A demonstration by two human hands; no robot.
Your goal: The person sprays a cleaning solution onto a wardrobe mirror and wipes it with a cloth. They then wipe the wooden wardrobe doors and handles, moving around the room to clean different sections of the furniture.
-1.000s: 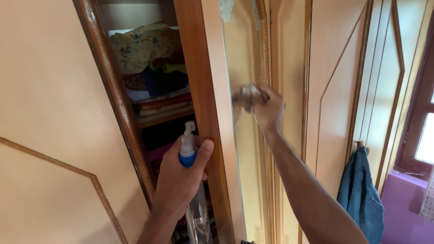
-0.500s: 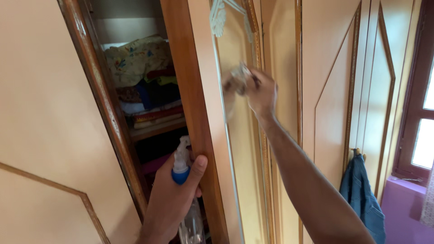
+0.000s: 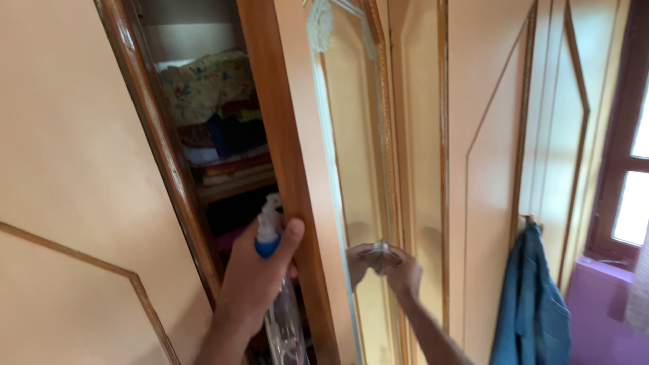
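My left hand (image 3: pixel 253 277) grips a clear spray bottle (image 3: pixel 278 318) with a blue collar and white nozzle, and its thumb rests on the edge of the open wardrobe door (image 3: pixel 287 169). My right hand (image 3: pixel 404 272) presses a crumpled cloth or paper wad (image 3: pixel 380 255) against the mirror panel (image 3: pixel 355 149) on that door, low down. The hand's reflection shows in the glass just to its left.
Folded clothes (image 3: pixel 216 115) are stacked on a shelf inside the open wardrobe. A blue denim garment (image 3: pixel 534 297) hangs from a hook on the closed wardrobe doors at right. A window (image 3: pixel 632 189) and purple ledge (image 3: pixel 598 297) lie at far right.
My right hand with the wad has swept from high on the mirror down to its lower part. The left hand stays on the door edge with the bottle.
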